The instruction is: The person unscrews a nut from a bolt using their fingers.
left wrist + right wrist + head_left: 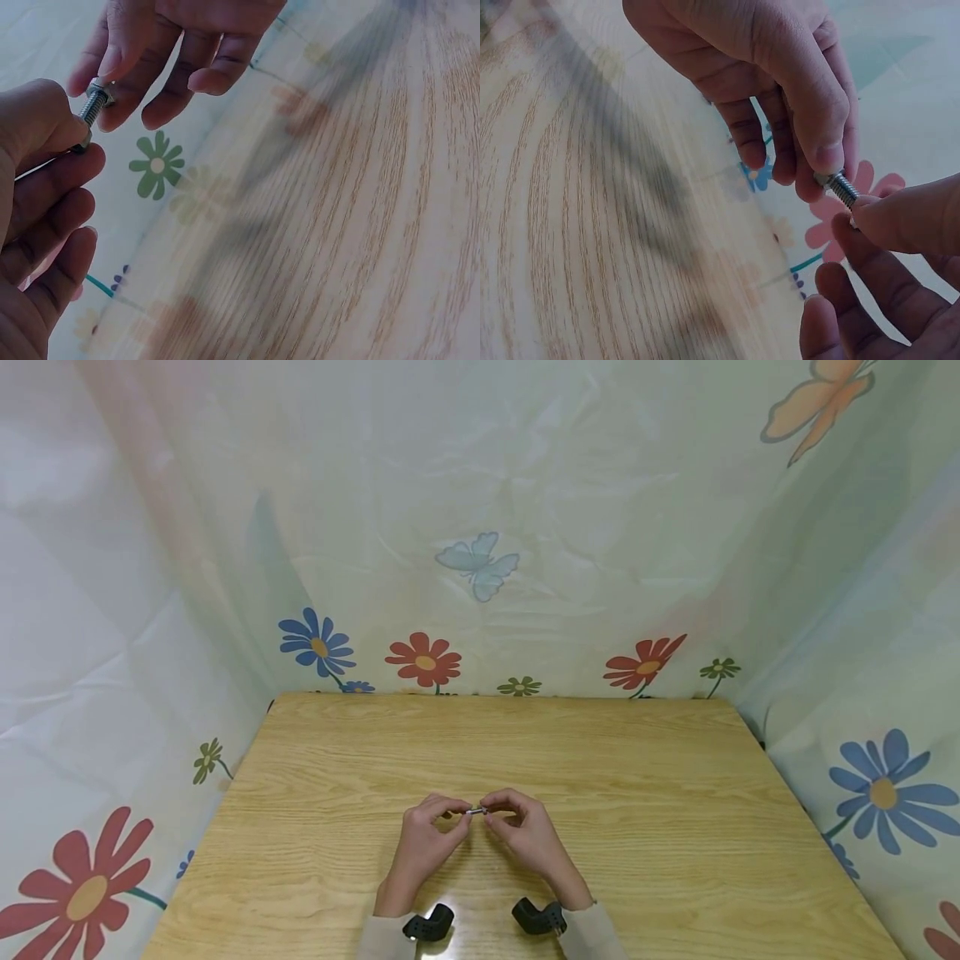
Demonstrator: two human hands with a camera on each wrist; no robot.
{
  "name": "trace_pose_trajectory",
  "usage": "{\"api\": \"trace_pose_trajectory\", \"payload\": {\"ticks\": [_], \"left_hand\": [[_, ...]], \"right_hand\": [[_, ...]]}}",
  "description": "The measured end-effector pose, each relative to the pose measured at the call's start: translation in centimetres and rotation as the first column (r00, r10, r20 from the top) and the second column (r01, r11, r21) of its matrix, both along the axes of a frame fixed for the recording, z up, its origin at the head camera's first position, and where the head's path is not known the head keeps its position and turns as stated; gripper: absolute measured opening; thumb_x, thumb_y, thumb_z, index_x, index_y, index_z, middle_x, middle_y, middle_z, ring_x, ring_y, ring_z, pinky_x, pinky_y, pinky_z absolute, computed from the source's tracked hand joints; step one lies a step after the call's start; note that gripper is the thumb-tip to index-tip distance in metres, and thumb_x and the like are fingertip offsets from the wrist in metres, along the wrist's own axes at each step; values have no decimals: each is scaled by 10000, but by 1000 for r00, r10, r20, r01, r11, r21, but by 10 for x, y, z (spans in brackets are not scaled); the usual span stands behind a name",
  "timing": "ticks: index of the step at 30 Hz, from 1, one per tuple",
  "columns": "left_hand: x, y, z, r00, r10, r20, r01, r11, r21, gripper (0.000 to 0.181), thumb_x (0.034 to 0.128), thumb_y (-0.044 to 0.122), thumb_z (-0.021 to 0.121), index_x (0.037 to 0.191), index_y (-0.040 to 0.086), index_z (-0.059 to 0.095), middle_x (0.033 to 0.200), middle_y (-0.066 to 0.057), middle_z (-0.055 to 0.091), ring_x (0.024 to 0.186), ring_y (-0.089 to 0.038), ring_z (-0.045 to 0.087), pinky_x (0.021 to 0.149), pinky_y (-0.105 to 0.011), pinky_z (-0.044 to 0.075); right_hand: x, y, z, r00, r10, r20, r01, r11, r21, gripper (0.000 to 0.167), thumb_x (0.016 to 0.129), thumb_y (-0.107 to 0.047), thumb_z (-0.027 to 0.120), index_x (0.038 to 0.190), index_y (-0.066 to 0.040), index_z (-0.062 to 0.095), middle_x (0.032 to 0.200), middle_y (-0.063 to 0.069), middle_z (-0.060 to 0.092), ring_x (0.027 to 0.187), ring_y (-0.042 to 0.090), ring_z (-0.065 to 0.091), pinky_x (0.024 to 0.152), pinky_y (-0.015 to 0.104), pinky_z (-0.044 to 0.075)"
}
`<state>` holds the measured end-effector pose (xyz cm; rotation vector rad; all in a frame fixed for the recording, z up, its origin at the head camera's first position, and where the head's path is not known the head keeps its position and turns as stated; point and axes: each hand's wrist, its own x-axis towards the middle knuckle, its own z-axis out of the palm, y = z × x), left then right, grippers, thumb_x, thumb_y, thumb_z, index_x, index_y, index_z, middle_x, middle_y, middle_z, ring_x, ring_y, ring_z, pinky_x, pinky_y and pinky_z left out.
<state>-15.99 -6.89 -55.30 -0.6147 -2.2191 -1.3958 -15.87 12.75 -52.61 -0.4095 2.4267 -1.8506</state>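
A small silvery metal bolt is held up between the two hands, over the table. My left hand pinches one end of it between thumb and fingers. At the other end, my right hand pinches a nut between thumb and index finger. Bare thread of the bolt shows between the fingertips in both wrist views. Fingertips partly cover both ends, and how far the nut sits on the thread is hard to tell. The other fingers of each hand are loosely bent, holding nothing.
Beneath the hands lies a wood-grain table with a glossy surface. A pale curtain printed with flowers and butterflies hangs behind it and along both sides. Dark wrist cameras sit on both wrists, above light sleeves.
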Motion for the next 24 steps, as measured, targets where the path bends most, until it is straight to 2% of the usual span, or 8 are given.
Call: {"api": "trace_pose_trajectory", "payload": {"ticks": [5, 7, 10, 13, 17, 20, 24], "left_hand": [[-1, 1, -3, 1000, -1, -18, 1, 1000, -6, 152, 812, -23, 815, 906, 95, 797, 860, -4, 770, 784, -244, 706, 680, -311, 598], [-2, 1, -5, 999, 5, -36, -6, 1000, -9, 162, 799, -36, 816, 898, 90, 796, 850, 0, 771, 772, -240, 706, 673, -297, 595], [-3, 2, -7, 999, 11, -50, -11, 1000, -4, 161, 800, -32, 811, 897, 96, 797, 854, -10, 772, 773, -225, 708, 684, -266, 593], [-3, 1, -7, 999, 14, -51, -13, 1000, 7, 152, 815, -12, 803, 903, 111, 801, 862, -11, 773, 782, -202, 708, 698, -250, 594], [-3, 1, -6, 998, 12, -59, -12, 1000, 15, 121, 844, 21, 796, 912, 121, 801, 878, -12, 777, 796, -178, 706, 704, -249, 594], [-3, 1, -6, 998, 7, -64, -6, 1000, 20, 120, 845, 14, 799, 918, 109, 800, 885, -23, 778, 801, -185, 708, 706, -250, 595], [-2, 1, -7, 998, 6, -61, -5, 1000, 20, 127, 844, -1, 796, 924, 97, 800, 881, -37, 776, 794, -200, 708, 702, -250, 595]], "right_hand": [[1, 1, 1, 998, 25, -60, -28, 998, -59, 172, 973, -35, 686, 1140, 1, 707, 1117, 178, 724, 1070, 280, 684, 842, 259, 585], [1, 2, 2, 997, 8, -73, -14, 997, -74, 176, 978, -35, 680, 1139, 35, 697, 1102, 186, 726, 1050, 255, 694, 837, 257, 587], [1, 1, 2, 998, -52, -44, 48, 996, -77, 181, 982, -50, 682, 1135, 43, 703, 1091, 164, 731, 1017, 214, 702, 827, 239, 586], [-1, 0, 0, 994, -107, 18, 108, 994, -25, 158, 991, -113, 690, 1098, -9, 742, 1038, 112, 750, 957, 205, 709, 795, 222, 568], [-2, 0, -5, 994, -95, 55, 93, 995, 44, 212, 1014, -211, 670, 1042, -26, 770, 935, 131, 767, 877, 262, 731, 757, 228, 560], [-1, 1, -7, 996, -68, 62, 65, 997, 48, 264, 1030, -241, 646, 1044, -8, 768, 911, 158, 770, 868, 275, 744, 763, 227, 568], [0, 1, -6, 997, -39, 63, 36, 998, 43, 253, 1033, -225, 642, 1093, -5, 752, 912, 157, 776, 887, 275, 752, 790, 216, 563]]}}
